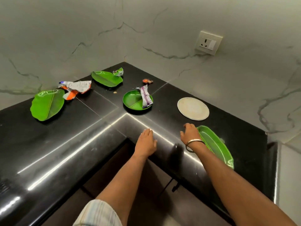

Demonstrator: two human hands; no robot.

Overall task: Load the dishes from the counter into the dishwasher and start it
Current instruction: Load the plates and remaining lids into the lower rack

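Left to right on the black surface (48,144) lay leaf plates (47,104), a round green plate (132,101) and a white plate (193,108), likely light, stiff, slick, best gripped by rims; left hand (146,141) lay flat, empty; right hand (189,132) touched a green tray (216,145).

Both arms reach forward, left hand (146,141) flat with fingers (148,131) straight, right hand (190,134) loosely spread, palm down.

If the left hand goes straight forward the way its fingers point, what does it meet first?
Probably the round green plate with the purple wrapper; only bare counter lies between it and the left hand.
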